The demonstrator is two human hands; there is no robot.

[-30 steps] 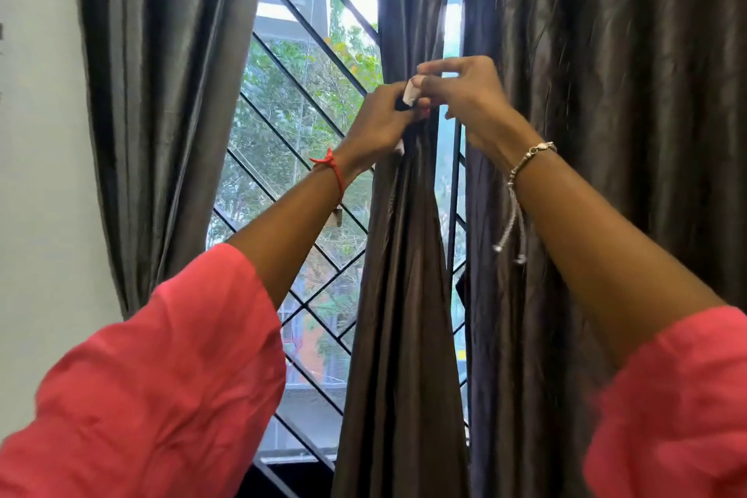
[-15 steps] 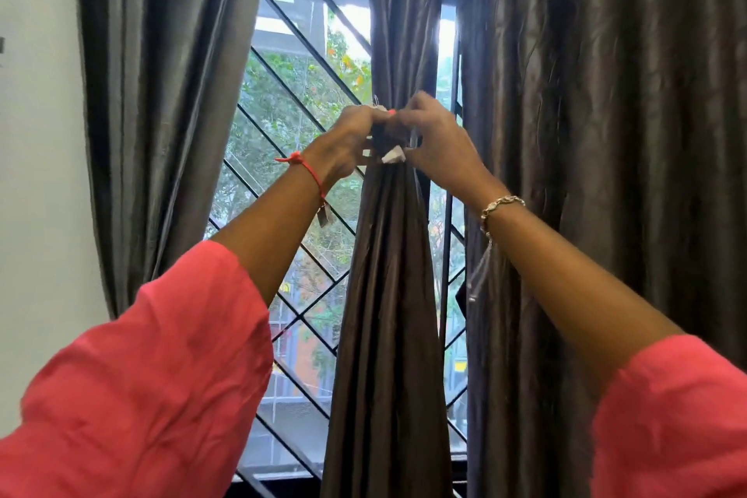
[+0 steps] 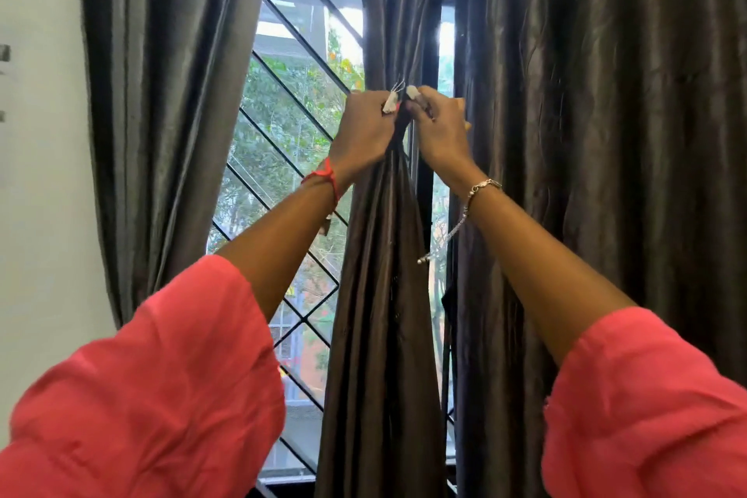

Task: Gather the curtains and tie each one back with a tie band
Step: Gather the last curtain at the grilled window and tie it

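Band (image 3: 390,104) ends parted, left hand (image 3: 364,133), right hand (image 3: 440,129) pinching, curtain (image 3: 380,295) cinched

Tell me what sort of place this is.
Likely a room in a home, at a window: long dark grey-brown satin curtains hang beside a plain white wall, and a black diagonal metal window grille shows trees outside.

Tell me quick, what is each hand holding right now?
Left hand: closed, pinching one white end of the tie band.
Right hand: closed, pinching its other white end.
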